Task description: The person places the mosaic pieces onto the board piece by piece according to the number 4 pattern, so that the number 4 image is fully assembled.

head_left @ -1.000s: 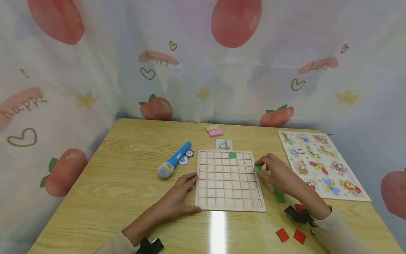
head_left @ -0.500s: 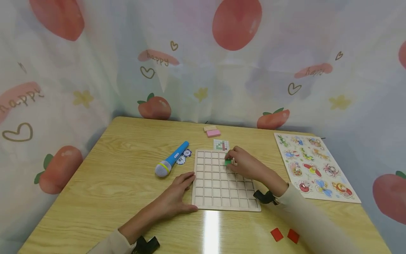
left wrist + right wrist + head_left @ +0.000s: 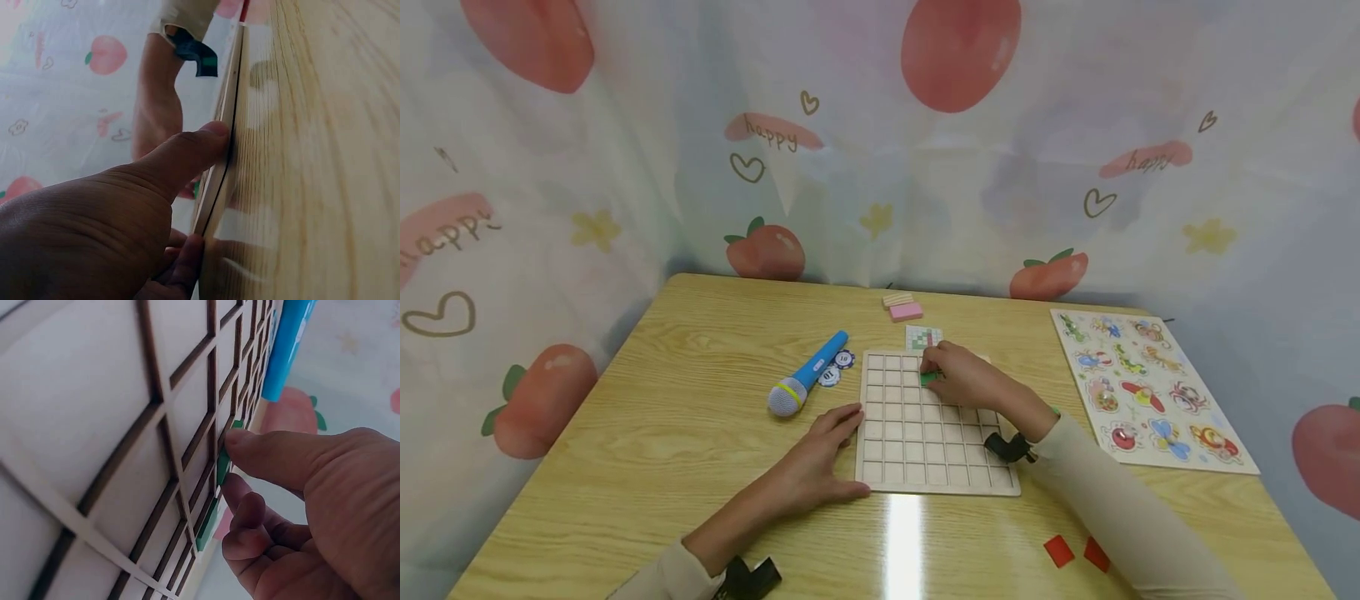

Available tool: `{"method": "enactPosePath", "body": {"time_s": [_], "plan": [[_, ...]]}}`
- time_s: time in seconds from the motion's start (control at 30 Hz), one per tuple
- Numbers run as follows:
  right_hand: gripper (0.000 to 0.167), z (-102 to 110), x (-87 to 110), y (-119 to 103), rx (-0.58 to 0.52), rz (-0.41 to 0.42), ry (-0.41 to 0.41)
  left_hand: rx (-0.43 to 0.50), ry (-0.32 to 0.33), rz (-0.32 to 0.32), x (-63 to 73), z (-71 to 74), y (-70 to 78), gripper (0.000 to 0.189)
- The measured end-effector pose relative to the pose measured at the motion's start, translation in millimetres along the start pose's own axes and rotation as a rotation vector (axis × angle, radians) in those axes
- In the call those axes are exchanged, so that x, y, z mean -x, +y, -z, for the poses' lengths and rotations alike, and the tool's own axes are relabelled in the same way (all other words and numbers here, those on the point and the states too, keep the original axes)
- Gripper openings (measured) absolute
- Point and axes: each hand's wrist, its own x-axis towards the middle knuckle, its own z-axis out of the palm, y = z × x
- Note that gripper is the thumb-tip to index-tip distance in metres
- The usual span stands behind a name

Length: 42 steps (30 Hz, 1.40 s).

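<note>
A pale wooden grid board (image 3: 895, 454) lies in the middle of the table. At its left side my left hand (image 3: 812, 467) rests with fingers along the edge and thumb extended by the near corner. My right hand (image 3: 966, 377) reaches over the board's far part and pinches a green square tile (image 3: 928, 379) between thumb and fingers. In the right wrist view the pinched tile is right at the grid cells. Another green tile (image 3: 206, 528) sits in the grid beside it; my right hand covers that one in the head view.
A small pattern card (image 3: 921, 337) lies beyond the board. A toy microphone (image 3: 808, 373) and poker chips (image 3: 829, 377) are to its left. Pink (image 3: 906, 312) and striped blocks lie farther back. An insect puzzle board (image 3: 1112, 425) is at right, with red tiles (image 3: 1059, 551) nearer.
My right hand has carried the green tile from the board's right edge leftward to the far rows, then slightly farther left. The left hand has stayed at the board's edge.
</note>
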Motion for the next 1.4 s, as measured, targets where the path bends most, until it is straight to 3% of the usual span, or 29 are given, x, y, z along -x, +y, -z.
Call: {"method": "enactPosePath", "body": {"time_s": [0.3,0.63,0.83,0.93,1.13,1.3,1.4], "plan": [[0.009,-0.3,-3.3,5.1,-0.092,-0.022,0.024,-0.002,-0.005,0.012,-1.5,1.0,1.5,0.105],[0.013,-2.1,-3.4,6.8,-0.095,-0.074,0.04,0.008,-0.023,0.003,-3.9,1.0,1.2,0.103],[0.022,6.0,3.1,3.8,-0.064,-0.015,0.07,0.024,-0.01,0.03,-4.3,2.6,0.5,0.103],[0.023,17.7,26.3,4.4,-0.048,0.014,0.148,0.041,-0.019,0.026,-4.7,1.7,0.2,0.103],[0.02,36.5,103.4,13.0,-0.053,0.056,0.391,0.036,-0.025,0.029,-5.6,-0.1,1.7,0.103],[0.027,34.1,163.6,28.6,-0.056,0.017,0.546,0.016,-0.017,0.038,-3.5,-0.4,3.0,0.103],[0.031,23.5,187.7,42.0,-0.087,-0.014,0.585,0.004,-0.01,0.036,-3.5,-1.1,3.7,0.103]]}}
